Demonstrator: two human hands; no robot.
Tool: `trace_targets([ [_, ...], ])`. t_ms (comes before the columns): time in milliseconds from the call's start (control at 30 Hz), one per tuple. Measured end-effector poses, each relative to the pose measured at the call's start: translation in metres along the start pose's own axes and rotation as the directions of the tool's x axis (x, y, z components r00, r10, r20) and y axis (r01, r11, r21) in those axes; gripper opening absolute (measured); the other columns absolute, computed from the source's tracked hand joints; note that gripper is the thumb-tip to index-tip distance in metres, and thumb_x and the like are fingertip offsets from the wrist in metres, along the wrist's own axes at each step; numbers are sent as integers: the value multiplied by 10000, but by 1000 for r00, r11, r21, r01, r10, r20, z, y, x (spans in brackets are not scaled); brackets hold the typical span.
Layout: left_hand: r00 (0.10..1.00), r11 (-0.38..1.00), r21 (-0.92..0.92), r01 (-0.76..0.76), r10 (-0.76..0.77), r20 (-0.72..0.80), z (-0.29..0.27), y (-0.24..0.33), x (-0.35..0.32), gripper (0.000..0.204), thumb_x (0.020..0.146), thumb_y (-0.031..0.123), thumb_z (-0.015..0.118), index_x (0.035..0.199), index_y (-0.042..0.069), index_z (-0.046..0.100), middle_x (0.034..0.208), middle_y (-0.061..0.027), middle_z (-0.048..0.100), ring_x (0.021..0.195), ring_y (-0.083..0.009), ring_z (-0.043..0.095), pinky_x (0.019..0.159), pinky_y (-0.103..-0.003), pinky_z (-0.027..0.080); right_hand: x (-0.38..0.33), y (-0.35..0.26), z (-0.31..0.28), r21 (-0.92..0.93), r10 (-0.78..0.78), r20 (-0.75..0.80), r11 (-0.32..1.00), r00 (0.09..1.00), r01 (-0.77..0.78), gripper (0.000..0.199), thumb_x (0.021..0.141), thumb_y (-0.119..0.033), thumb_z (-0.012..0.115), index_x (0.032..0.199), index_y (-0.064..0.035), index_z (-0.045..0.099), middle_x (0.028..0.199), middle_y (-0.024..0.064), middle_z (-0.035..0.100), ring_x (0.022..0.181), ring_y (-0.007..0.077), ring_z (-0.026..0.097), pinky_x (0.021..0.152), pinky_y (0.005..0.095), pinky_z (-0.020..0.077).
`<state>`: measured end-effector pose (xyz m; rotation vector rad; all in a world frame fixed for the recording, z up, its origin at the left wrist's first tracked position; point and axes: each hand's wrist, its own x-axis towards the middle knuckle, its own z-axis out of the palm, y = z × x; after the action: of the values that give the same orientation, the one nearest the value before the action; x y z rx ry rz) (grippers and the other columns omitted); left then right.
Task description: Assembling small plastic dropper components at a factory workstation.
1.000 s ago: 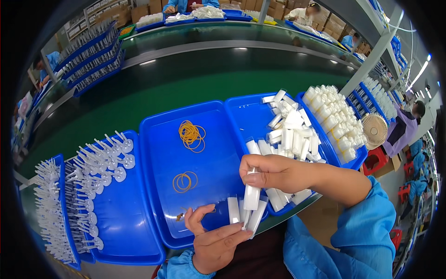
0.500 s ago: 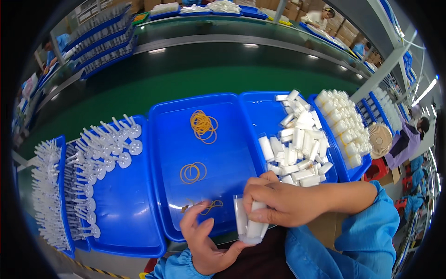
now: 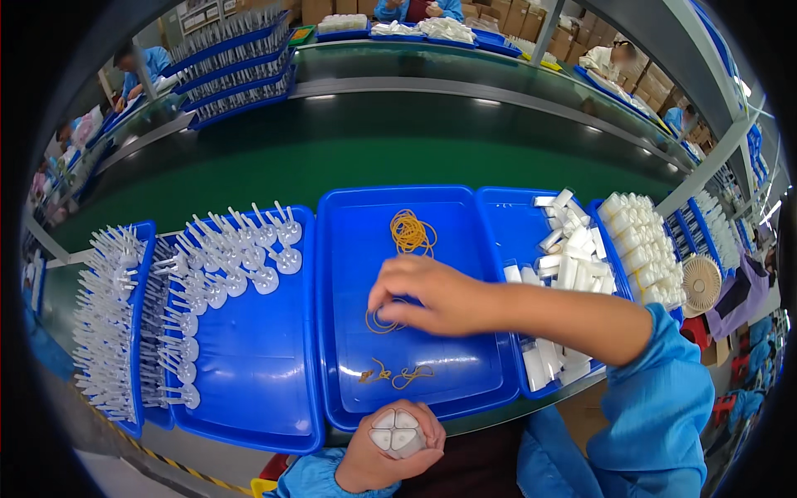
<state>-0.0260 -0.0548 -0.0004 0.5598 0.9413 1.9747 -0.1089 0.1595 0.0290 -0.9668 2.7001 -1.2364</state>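
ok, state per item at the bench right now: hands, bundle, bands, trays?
left hand: closed around a bundle of white pieces
bundle of white pieces: upright, four ends showing, no band visible on it
right hand: fingertips pinching down at a loose rubber band
rubber band: flat on tray floor, touched
rubber band pile: heaped, untouched
middle blue tray: holds bands only
right blue tray: loose white pieces, jumbled
left blue tray: white stemmed parts in rows

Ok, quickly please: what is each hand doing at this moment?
Left hand: closed around a bundle of white plastic pieces.
Right hand: fingertips pinching an orange rubber band in the middle blue tray.
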Motion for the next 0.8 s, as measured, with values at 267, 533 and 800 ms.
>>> trace_targets([
  [267,942,996,60,-61,77,-328,6,8,2,243,701,-111,638,857,11,498,762,-100,583,675,-134,587,517,-237,479,25,45,25,-332,36,166,943,985,21,116,795,-186,619,829,-88,569,884,48,553,872,233,511,789,379,367],
  [533,730,941,137,-309,327,-600,12,13,24,307,676,-162,570,893,2,428,1062,-179,451,595,-179,566,450,-263,465,-4,-6,-4,-267,-147,-71,956,987,123,92,795,-133,597,800,-86,518,834,34,544,833,226,508,731,371,340],
  [800,953,943,-281,177,-93,289,19,19,15,364,666,-154,635,882,64,438,948,-134,465,663,-203,572,516,-302,468,-74,-57,-1,-369,-171,-167,924,971,100,152,746,-94,571,890,-63,536,821,63,516,823,234,494,694,332,362],
])
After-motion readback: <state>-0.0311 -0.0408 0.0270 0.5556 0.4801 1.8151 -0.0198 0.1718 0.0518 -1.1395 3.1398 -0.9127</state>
